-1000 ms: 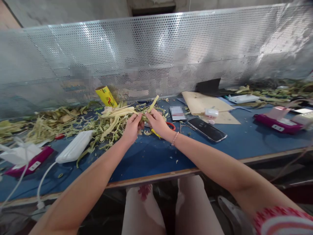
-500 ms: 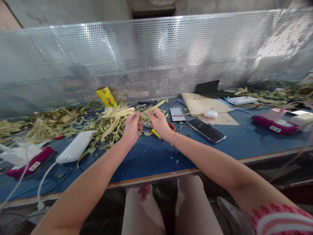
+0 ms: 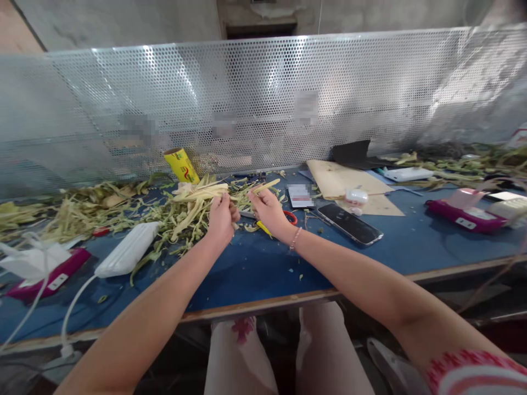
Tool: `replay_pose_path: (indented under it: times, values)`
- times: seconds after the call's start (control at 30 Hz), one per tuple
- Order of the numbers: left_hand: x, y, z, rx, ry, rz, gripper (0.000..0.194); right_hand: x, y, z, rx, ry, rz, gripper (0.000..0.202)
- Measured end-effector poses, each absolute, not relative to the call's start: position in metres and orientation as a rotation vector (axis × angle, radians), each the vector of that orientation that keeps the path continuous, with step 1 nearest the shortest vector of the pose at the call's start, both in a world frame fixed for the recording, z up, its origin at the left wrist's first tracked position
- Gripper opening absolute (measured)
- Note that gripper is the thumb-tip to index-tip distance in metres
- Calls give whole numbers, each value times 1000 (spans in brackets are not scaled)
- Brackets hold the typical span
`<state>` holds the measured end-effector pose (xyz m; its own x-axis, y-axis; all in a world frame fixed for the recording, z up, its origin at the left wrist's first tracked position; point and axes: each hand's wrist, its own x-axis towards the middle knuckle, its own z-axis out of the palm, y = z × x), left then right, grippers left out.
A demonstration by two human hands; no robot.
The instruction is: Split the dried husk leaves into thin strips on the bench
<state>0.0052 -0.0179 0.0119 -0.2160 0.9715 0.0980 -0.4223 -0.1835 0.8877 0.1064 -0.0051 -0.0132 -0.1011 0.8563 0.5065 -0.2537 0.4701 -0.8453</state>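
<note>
Stalk (image 3: 201, 193) gripped by left hand (image 3: 221, 219), right hand (image 3: 268, 211) peeling

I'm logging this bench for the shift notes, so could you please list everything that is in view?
table: one, blue top, wooden edge, across the view.
screen: one, perforated metal, behind the table.
husks: a heap, green-yellow, left and centre; more far right.
stalk: one, pale yellow, in the left hand.
strip: one, pale yellow, in the right hand.
roll: one, yellow, by the screen.
scissors: one, red handle, behind the right wrist.
phone: one, black, right of centre.
cardboard: one, tan, behind the phone.
power bank: one, white, left, cabled.
pink devices: two, far left and right.
left hand: closed on the stalk.
right hand: pinching the strip.
</note>
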Motion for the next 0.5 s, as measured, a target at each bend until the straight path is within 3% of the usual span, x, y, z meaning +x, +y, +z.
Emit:
replay_pose_path:
  times: [0.27, 0.5]
  values:
    - [1, -23, 10, 995, 798, 1524, 37, 107, -8, -13, -609, -1357, 992, 19]
    - [-4, -16, 1, 1345, 969, 1557, 25, 113, -2, -17, -711, -1449, 908, 13]
